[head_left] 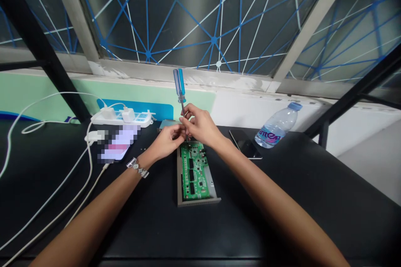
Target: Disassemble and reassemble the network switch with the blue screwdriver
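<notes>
A green circuit board (193, 172) lies in an open grey metal case (198, 202) on the black table. A screwdriver (180, 85) with a clear blue handle stands upright over the board's far end. My right hand (200, 125) is closed round its metal shaft just below the handle. My left hand (169, 138), with a metal watch on the wrist, is pinched at the shaft's lower end near the tip, right against the right hand. The tip itself is hidden behind my fingers.
A white power strip (122, 117) with plugs and white cables (50, 204) lies at the left. A lit phone (117, 148) is beside it. A dark phone (246, 144) and a water bottle (278, 127) lie at the right. A window sill runs behind.
</notes>
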`<action>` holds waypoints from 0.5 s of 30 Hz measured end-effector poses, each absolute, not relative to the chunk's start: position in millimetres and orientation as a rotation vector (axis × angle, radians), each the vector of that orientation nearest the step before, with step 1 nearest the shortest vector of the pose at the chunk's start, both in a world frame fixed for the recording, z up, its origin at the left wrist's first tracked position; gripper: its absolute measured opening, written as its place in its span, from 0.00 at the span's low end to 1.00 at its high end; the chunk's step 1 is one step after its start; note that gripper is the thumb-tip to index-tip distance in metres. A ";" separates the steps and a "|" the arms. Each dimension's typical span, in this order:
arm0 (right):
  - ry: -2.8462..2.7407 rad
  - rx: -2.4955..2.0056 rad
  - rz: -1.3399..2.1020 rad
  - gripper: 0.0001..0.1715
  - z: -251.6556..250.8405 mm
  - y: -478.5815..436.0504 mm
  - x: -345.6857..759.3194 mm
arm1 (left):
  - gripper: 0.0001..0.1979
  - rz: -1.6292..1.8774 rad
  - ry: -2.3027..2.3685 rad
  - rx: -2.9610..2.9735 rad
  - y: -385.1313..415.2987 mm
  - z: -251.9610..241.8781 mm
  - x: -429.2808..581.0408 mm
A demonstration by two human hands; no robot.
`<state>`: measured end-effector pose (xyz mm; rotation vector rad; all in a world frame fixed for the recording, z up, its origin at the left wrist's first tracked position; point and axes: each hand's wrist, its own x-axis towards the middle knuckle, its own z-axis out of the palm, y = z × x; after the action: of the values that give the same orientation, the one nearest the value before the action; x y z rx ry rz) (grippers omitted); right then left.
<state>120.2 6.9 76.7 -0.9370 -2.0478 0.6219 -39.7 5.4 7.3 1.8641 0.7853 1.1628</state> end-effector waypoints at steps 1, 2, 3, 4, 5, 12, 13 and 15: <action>-2.059 -0.932 0.604 0.03 72.8 6.9 119.5 | 0.07 1.138 0.803 1.883 4.3 4.9 -42.5; -2.066 -0.930 0.587 0.03 68.9 6.6 119.5 | 0.08 1.120 0.826 1.905 3.5 3.0 -44.9; -2.067 -0.930 0.572 0.03 65.2 6.2 120.0 | 0.08 1.106 0.851 1.931 3.3 1.7 -46.7; -2.063 -0.930 0.562 0.03 61.8 5.8 120.8 | 0.09 1.095 0.875 1.957 3.5 0.8 -48.1; -2.059 -0.928 0.557 0.04 58.8 5.5 121.7 | 0.10 1.087 0.897 1.980 4.1 0.1 -48.9; -2.074 -0.857 0.529 0.07 46.1 6.6 124.0 | 0.10 1.107 0.994 2.065 5.9 -3.6 -49.4; -2.073 -0.857 0.528 0.07 45.2 6.8 123.9 | 0.10 1.114 0.999 2.069 5.4 -3.4 -49.1; -2.072 -0.865 0.533 0.08 44.3 7.0 124.0 | 0.10 1.119 1.005 2.079 4.0 -2.2 -48.6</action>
<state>124.0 7.0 44.3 -0.8653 -2.0724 0.5330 -48.6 4.0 -2.2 2.0789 1.0047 1.1190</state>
